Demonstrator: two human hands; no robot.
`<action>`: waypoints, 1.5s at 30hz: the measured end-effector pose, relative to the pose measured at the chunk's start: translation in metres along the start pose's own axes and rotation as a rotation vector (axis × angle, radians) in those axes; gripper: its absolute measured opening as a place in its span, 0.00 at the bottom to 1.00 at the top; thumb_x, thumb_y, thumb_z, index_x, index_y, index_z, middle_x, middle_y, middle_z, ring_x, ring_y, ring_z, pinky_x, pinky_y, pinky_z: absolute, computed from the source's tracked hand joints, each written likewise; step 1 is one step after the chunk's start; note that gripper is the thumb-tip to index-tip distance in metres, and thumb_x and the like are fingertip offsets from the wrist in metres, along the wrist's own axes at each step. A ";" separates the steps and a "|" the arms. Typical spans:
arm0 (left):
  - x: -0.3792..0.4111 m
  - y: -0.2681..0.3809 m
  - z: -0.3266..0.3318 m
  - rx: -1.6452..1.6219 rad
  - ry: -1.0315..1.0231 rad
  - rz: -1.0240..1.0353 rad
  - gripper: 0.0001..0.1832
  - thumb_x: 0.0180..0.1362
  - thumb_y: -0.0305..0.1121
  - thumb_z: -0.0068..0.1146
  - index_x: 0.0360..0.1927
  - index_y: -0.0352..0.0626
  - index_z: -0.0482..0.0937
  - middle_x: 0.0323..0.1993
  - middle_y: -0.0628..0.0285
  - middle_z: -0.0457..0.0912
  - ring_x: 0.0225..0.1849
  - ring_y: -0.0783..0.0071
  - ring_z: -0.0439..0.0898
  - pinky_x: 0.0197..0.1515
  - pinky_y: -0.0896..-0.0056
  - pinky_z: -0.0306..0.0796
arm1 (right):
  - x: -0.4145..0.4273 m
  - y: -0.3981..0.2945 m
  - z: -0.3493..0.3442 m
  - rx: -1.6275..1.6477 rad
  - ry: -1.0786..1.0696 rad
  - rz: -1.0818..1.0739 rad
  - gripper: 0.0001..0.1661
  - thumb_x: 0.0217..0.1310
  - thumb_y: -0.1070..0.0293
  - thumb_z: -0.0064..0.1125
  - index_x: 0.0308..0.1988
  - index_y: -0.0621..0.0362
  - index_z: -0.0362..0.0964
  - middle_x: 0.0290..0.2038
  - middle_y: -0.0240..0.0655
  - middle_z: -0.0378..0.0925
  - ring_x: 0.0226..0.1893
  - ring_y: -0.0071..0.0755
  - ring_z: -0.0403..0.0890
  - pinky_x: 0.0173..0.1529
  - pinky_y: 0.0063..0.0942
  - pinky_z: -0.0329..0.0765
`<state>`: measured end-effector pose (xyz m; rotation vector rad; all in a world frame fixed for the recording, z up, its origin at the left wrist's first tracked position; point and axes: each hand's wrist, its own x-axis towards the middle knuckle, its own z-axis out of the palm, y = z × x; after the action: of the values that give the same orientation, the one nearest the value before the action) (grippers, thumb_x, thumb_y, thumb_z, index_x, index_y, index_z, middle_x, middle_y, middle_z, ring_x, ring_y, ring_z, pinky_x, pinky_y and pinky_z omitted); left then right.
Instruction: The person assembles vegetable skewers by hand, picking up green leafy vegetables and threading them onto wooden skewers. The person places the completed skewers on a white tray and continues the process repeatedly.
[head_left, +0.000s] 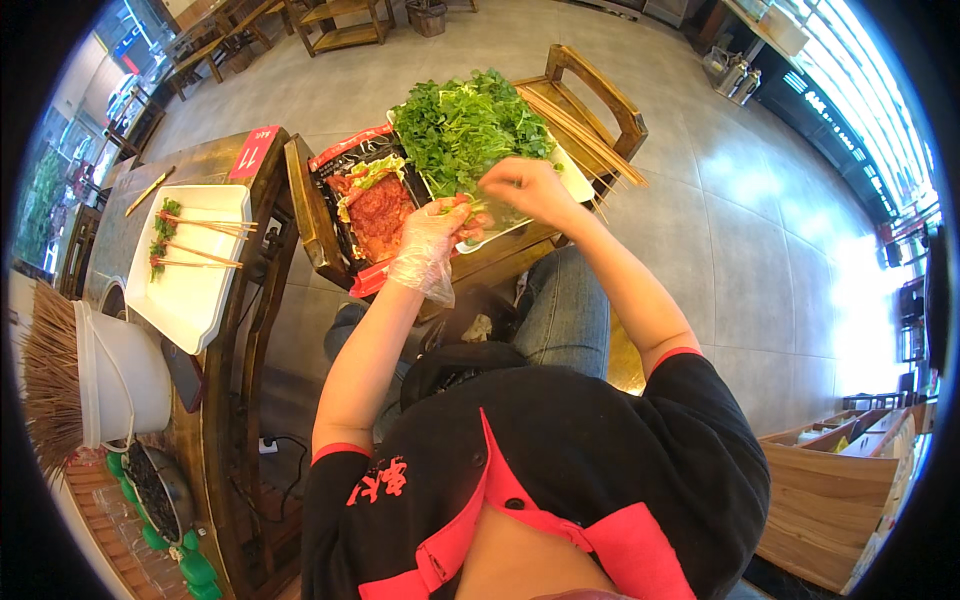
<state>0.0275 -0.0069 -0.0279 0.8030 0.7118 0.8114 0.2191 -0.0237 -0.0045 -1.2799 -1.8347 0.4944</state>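
My left hand (427, 232) wears a clear plastic glove and pinches a slice of meat (475, 225) with a few green stems on it. My right hand (534, 189) is bare and hovers just right of that slice, fingers bent; whether anything is between them is unclear. Behind both hands, leafy cilantro (472, 127) is heaped on a white tray (574, 176). To the left, red marinated meat (379, 214) lies in a black-lined tray with a red rim (367, 283). Several bamboo skewers (577, 135) lie along the cilantro tray's right side. Both trays rest on a wooden chair (622, 112).
On the wooden table (112, 217) at left, a white tray (187, 300) holds several skewers threaded with greens. Beside it are a phone (182, 375), a white bucket (124, 371) packed with skewers, and a dark bowl (157, 491). A cable (289, 480) hangs under the table.
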 end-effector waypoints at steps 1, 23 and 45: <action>-0.001 0.003 0.001 0.009 0.020 -0.002 0.10 0.62 0.23 0.50 0.45 0.29 0.69 0.39 0.50 0.78 0.38 0.61 0.82 0.36 0.71 0.77 | 0.004 0.009 -0.005 -0.039 0.077 0.012 0.07 0.52 0.73 0.60 0.34 0.61 0.77 0.32 0.39 0.78 0.35 0.36 0.80 0.40 0.28 0.75; -0.002 -0.003 -0.015 -0.018 0.188 0.069 0.10 0.62 0.21 0.47 0.46 0.26 0.68 0.34 0.47 0.78 0.32 0.60 0.82 0.32 0.68 0.78 | 0.021 0.006 0.015 -0.508 0.143 -0.433 0.16 0.50 0.69 0.60 0.42 0.57 0.72 0.40 0.34 0.73 0.43 0.38 0.75 0.40 0.33 0.77; 0.014 -0.002 -0.028 -0.022 0.179 0.124 0.09 0.61 0.21 0.49 0.44 0.28 0.69 0.35 0.52 0.77 0.36 0.60 0.82 0.35 0.69 0.78 | 0.044 0.014 0.032 -0.360 -0.096 -0.127 0.19 0.48 0.70 0.61 0.44 0.57 0.72 0.41 0.44 0.77 0.41 0.46 0.78 0.44 0.36 0.74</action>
<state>0.0126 0.0134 -0.0466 0.7663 0.8156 1.0104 0.1950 0.0259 -0.0159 -1.3791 -2.1389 0.1611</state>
